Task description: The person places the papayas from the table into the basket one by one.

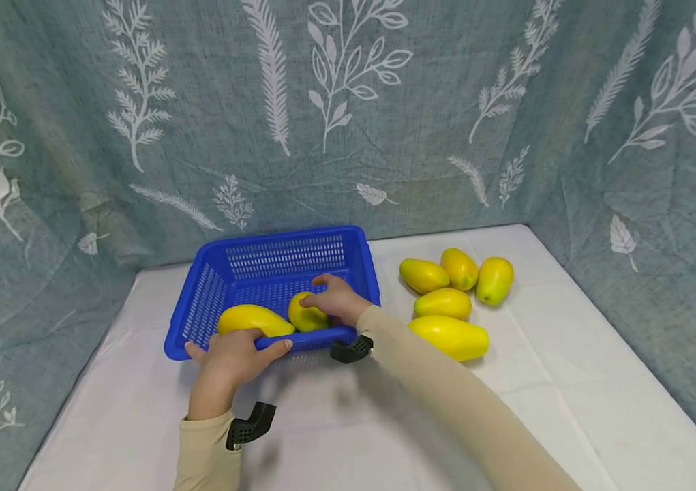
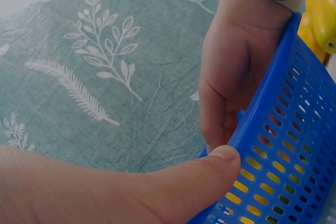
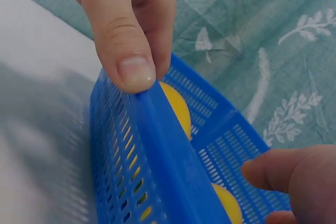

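Observation:
The blue plastic basket (image 1: 280, 240) stands on the white table with two yellow fruits near its front wall. My left hand (image 1: 228, 361) grips the front rim, its thumb (image 2: 223, 156) on the outer side and its fingers over the inside. Just beyond these fingers lies a long yellow fruit (image 1: 252, 319). Inside the basket, my right hand (image 1: 340, 300) reaches over the front rim with fingers spread, beside a rounder yellow mango (image 1: 306, 315). From the right wrist, that mango (image 3: 228, 203) appears below the right fingers, with a gap between them.
Right of the basket lie several yellow-green mangoes (image 1: 442, 304) and a larger long yellow fruit (image 1: 450, 337), partly behind the right sleeve (image 1: 446, 389). White cloth (image 1: 544, 327) covers the table. A teal leaf-patterned curtain (image 1: 348, 170) hangs around the back and sides.

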{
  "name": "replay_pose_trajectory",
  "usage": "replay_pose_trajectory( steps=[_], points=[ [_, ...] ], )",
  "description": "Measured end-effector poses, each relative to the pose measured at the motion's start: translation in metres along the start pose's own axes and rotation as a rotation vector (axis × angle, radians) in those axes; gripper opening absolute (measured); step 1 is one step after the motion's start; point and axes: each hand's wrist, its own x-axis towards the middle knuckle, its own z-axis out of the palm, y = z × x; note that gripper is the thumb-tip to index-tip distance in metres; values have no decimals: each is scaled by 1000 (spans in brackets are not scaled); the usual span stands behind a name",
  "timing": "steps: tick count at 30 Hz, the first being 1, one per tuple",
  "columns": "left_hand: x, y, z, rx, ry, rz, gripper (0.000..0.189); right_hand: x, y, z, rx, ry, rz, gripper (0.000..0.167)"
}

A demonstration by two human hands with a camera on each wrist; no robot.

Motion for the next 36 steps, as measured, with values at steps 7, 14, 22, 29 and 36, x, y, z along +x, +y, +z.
replay_pose_trajectory(
  steps=[7, 14, 22, 29, 36],
  points=[
    [2, 4, 6, 5, -5, 11, 83, -13, 5, -26, -29, 37, -79, 61],
    [3, 9, 8, -9, 2, 23, 84, -62, 11, -114, 139, 135, -252, 57],
    [1, 2, 3, 0, 5, 14, 85, -111, 40, -238, 110, 299, -218, 64],
    [2, 0, 1, 4, 13, 16, 87, -125, 80, -297, 107, 426, -87, 75],
    [3, 1, 1, 5, -11, 15, 92, -119, 117, -311, 126, 441, -28, 77]
  ],
)
